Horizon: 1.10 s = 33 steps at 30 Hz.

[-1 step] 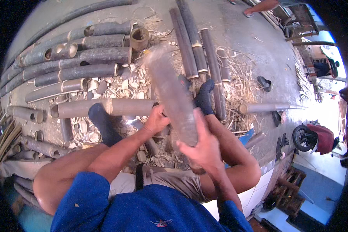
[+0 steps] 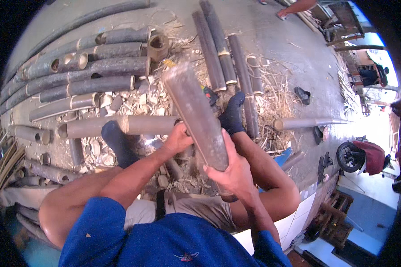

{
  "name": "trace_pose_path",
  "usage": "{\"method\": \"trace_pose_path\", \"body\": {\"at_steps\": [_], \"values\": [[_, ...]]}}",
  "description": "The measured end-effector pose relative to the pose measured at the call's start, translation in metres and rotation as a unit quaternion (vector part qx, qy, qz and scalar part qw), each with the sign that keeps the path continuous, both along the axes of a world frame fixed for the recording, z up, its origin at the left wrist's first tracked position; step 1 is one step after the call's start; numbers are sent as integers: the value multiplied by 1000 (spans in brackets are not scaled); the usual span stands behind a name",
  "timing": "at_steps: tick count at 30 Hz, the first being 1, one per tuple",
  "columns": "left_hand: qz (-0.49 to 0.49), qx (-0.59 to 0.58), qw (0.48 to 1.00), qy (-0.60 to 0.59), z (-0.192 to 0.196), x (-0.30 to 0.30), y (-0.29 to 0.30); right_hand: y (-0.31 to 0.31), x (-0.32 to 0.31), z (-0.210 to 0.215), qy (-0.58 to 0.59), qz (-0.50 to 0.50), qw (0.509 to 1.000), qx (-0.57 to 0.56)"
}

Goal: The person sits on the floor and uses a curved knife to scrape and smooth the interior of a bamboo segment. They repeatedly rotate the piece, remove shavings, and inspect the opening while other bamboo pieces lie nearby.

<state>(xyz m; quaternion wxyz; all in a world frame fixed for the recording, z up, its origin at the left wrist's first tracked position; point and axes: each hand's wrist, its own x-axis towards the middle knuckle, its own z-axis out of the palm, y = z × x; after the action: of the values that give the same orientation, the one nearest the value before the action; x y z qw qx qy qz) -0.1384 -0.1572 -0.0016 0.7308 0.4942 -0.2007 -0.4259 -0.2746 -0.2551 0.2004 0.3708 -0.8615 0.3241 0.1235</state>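
Observation:
My right hand point(image 2: 236, 171) is wrapped round a thick wooden club point(image 2: 194, 111), which slants up and to the left over the work area. The club's broad, pale, worn end is at the far side, and its narrower butt pokes out below my palm. My left hand point(image 2: 179, 139) is closed just left of the club, by the right end of a long brown bamboo tube point(image 2: 142, 124) lying crosswise. What its fingers grip is hidden behind the club. My left foot in a dark sock point(image 2: 120, 144) rests against that tube, and my other foot point(image 2: 234, 113) is beyond the club.
Several dark bamboo tubes with cut holes point(image 2: 107, 66) lie at the far left, others point(image 2: 209, 49) ahead. Pale wood chips point(image 2: 142, 100) and shavings point(image 2: 276, 98) litter the floor. Sandals point(image 2: 303, 95) and a motorcycle point(image 2: 358, 158) are at the right. A person's arm point(image 2: 298, 8) shows at the far edge.
The club, smeared by motion before, now looks sharper; its far end has shifted slightly left and nearer. Both hands keep their hold.

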Motion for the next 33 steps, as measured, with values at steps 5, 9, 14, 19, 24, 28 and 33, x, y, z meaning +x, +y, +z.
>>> {"method": "trace_pose_path", "body": {"at_steps": [5, 9, 14, 19, 24, 28, 33], "values": [[141, 137, 980, -19, 24, 39, -24, 4, -27, -7, -80, -98, 991, 34], [174, 191, 966, -12, 31, 26, -29, 8, -33, -1, -230, -177, 957, 21], [116, 40, 990, -69, 15, -6, -26, 24, -24, -13, -231, -156, 960, 36], [243, 191, 951, -18, 21, 36, -31, 41, -38, -35, -149, -136, 977, 74], [257, 128, 945, -157, 55, 91, -19, 51, -63, -31, -182, -274, 934, 139], [137, 184, 942, -246, 73, 85, -10, 50, -79, -20, -299, -310, 893, 129], [-43, 249, 900, -354, 63, 35, 9, 65, -101, -23, -392, -385, 780, 298]]}}
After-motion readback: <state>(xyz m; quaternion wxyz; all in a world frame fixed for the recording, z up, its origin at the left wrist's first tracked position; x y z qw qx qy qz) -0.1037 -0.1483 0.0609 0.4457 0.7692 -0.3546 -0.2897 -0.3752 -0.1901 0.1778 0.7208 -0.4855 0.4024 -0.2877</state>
